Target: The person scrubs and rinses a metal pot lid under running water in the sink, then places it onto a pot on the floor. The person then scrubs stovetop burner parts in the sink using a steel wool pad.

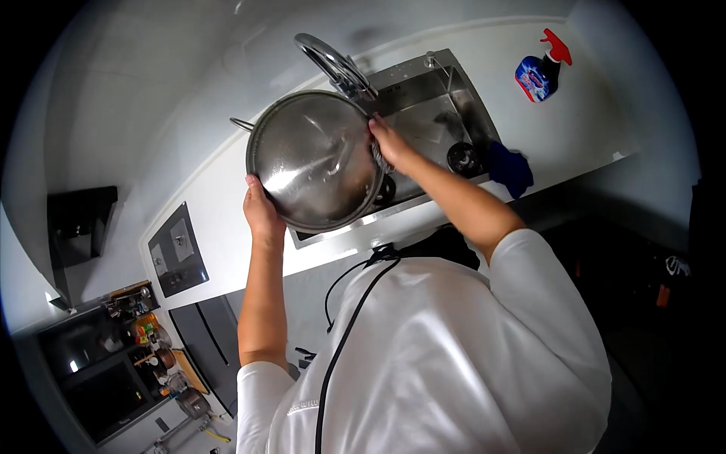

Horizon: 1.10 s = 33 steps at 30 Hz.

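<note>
A large round stainless steel pan, wet and shiny, is tilted over the left part of the sink. Its loop handle sticks out at the far left. My left hand is closed on the near left rim, the fingers hidden behind the pan. At the right rim is my right hand, its thumb against the edge. A grey coiled clump, which looks like a steel wool scourer, shows beneath that hand, pressed against the pan's side; the fingers around it are mostly hidden.
A chrome faucet arches behind the pan. In the sink sits a black drain fitting. A dark blue cloth hangs over the right front edge. A spray bottle stands on the white counter. At left is a cooktop.
</note>
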Tool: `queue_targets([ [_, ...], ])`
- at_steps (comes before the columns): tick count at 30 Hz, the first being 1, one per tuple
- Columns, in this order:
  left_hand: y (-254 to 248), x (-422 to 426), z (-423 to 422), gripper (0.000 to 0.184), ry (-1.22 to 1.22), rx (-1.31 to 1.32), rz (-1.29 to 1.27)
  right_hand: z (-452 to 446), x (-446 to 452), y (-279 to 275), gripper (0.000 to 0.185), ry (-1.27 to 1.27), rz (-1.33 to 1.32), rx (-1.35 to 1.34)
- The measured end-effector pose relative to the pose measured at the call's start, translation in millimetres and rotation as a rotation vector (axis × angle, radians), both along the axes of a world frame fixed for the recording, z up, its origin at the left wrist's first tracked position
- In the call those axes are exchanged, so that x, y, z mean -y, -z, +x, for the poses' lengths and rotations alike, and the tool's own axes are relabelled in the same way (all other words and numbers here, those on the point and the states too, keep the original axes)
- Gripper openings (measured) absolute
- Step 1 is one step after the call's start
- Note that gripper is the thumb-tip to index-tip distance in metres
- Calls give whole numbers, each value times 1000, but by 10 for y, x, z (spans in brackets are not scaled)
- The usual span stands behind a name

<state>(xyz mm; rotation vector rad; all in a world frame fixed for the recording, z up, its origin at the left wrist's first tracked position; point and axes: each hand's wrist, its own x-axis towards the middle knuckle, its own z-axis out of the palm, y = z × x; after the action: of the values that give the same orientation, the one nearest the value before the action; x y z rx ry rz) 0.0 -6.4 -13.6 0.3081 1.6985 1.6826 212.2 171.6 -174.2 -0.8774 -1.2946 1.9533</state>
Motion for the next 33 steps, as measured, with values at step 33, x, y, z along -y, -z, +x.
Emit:
queue_targets([
  [33, 865, 102, 7, 71, 292, 435, -19, 519, -38, 873, 46, 202, 132, 243],
])
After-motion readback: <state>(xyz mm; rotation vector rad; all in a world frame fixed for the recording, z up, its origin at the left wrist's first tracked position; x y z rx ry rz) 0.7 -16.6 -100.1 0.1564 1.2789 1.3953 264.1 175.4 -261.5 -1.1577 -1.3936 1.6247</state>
